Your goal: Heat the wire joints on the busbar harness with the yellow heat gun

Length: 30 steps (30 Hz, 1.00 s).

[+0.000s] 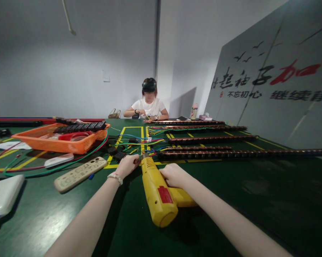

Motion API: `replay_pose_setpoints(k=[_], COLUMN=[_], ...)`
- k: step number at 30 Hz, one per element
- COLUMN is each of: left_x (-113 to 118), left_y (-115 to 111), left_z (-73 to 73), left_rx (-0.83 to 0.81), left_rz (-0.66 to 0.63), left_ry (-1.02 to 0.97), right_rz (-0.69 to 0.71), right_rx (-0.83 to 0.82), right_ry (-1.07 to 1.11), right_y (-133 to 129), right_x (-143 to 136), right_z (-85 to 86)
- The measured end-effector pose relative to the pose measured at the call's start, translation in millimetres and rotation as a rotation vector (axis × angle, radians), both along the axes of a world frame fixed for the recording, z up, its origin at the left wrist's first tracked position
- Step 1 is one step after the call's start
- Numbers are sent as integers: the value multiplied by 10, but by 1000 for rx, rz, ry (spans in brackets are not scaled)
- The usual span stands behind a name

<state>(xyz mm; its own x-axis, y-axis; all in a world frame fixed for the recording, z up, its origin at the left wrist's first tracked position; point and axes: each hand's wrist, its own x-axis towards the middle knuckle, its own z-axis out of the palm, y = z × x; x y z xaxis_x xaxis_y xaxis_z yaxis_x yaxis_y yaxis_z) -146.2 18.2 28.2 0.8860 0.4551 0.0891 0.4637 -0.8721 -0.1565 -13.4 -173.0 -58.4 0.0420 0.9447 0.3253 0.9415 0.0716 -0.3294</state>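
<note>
A yellow heat gun (155, 189) lies on its side on the green table, its metal nozzle pointing away from me. My right hand (174, 175) is closed on it at the handle side. Just left of the nozzle, my left hand (128, 165) is pinched closed; whatever sits between its fingers is too small to make out. Thin coloured wires (151, 152) run close to the nozzle and the left fingertips, from a long dark strip with copper-coloured edges (204, 154). Black connectors (118, 154) lie beyond my left hand.
An orange basket (61, 145) holding black parts stands at left, with red and green cables around it. A beige remote control (80, 174) and a white box (5, 196) lie nearer. More long strips (211, 139) stretch rightward. A co-worker (149, 103) sits across the table.
</note>
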Motion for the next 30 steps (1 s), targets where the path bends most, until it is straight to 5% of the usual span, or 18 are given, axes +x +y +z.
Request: replay_pose_setpoints(k=[30], left_x=[-27], left_y=[-4], left_z=[24], left_rx=[17], left_rz=[-15], left_ry=[6], right_rz=[53], right_rx=[63], right_ry=[-68], right_y=[-10], right_x=[-148], right_z=[55])
